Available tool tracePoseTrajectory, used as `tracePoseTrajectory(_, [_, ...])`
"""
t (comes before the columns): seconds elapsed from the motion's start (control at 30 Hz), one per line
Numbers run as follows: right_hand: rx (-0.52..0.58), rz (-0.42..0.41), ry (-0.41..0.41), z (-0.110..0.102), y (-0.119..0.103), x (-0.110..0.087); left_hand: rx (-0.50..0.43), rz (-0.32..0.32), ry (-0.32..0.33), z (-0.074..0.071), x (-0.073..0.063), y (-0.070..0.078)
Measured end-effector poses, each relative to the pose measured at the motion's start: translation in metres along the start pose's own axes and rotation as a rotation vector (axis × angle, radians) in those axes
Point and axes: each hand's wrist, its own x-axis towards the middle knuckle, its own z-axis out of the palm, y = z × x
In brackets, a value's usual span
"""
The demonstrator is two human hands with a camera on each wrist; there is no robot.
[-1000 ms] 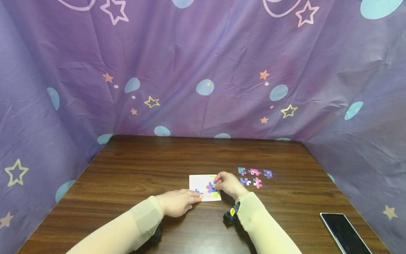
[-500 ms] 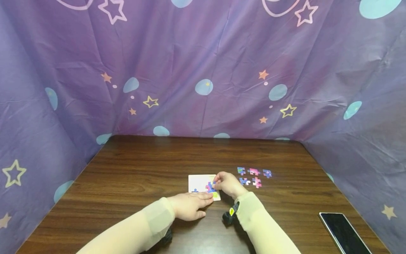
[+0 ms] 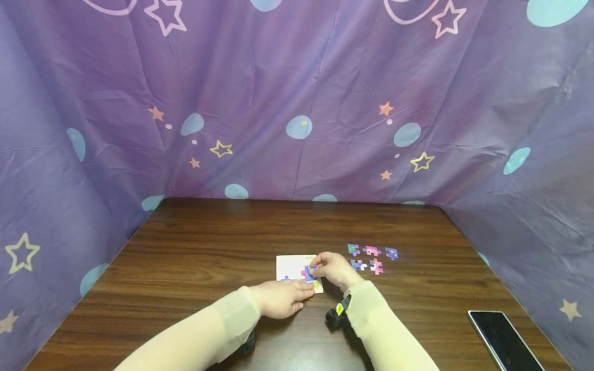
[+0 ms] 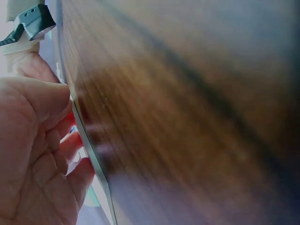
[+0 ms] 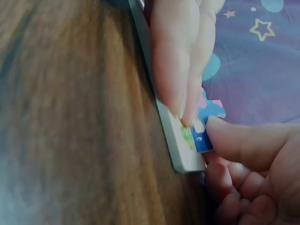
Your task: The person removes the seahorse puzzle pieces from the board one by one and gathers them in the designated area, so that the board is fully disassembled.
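Note:
A thin white puzzle board (image 3: 290, 264) lies flat on the brown table, with some blue pieces in its lower part. My left hand (image 3: 281, 299) rests on its near edge, fingers held out straight over the lower right. In the right wrist view, the left fingertips (image 5: 176, 101) press down beside a patch of green and yellow print. There my right hand (image 5: 262, 154) pinches a blue and pink jigsaw piece (image 5: 202, 143) between thumb and fingers. The piece stands tilted up at the board's right side. In the left wrist view the left palm (image 4: 33, 164) hides most of the board.
Several loose jigsaw pieces (image 3: 372, 251) lie in two rows to the right of the board. A phone (image 3: 503, 337) with a dark screen lies near the front right of the table (image 3: 209, 232). A purple curtain (image 3: 260, 93) with stars surrounds the table.
My left hand has slid right along the board's near edge, and its fingers now reach the lower right corner. The right hand stays almost still with its jigsaw piece.

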Motion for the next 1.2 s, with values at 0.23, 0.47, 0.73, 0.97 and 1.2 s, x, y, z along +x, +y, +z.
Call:
tracePoseTrajectory(0.23, [0.022, 0.016, 0.019, 0.001, 0.002, 0.000, -0.022, -0.028, -0.001, -0.002, 0.001, 0.003])
tracePoseTrajectory(0.47, [0.070, -0.020, 0.026, 0.000, 0.009, 0.002, -0.034, -0.027, -0.001, 0.000, 0.001, 0.002])
tracePoseTrajectory(0.73, [0.187, -0.001, 0.039, -0.002, 0.006, 0.002, -0.010, -0.024, 0.007, 0.000, 0.001, 0.002])
tracePoseTrajectory(0.97, [0.209, 0.028, 0.063, -0.018, 0.004, -0.003, -0.022, -0.030, 0.009, -0.001, 0.001, 0.004])
tracePoseTrajectory(1.2, [0.218, 0.067, 0.084, -0.050, 0.011, -0.009, -0.011, -0.028, 0.020, 0.001, 0.001, 0.003])
